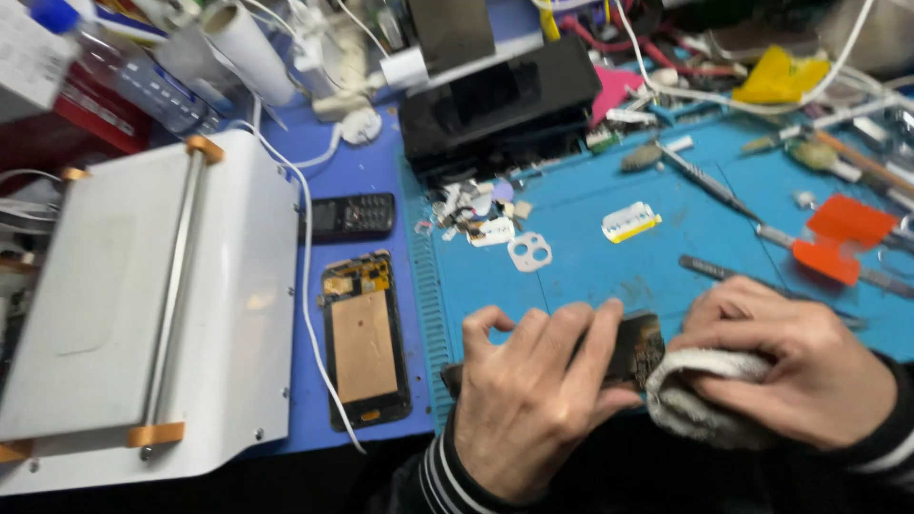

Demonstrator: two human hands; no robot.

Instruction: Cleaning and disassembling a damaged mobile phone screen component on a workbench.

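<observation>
A dark phone part (636, 347), probably an opened handset (the blur hides detail), lies at the blue mat's (581, 257) near edge. The left hand (533, 400) pins it, fingers curled over its edges; the right hand (790, 371) clutches a white cloth (700, 400) against it. Thin, stiff, likely fragile: best held by its edges.

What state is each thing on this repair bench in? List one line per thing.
Left hand: gripping the dark phone part.
Right hand: pressing a white cloth on it.
Opened phone: back off, insides showing.
Keypad phone: screen dark.
White machine: lying flat.
</observation>
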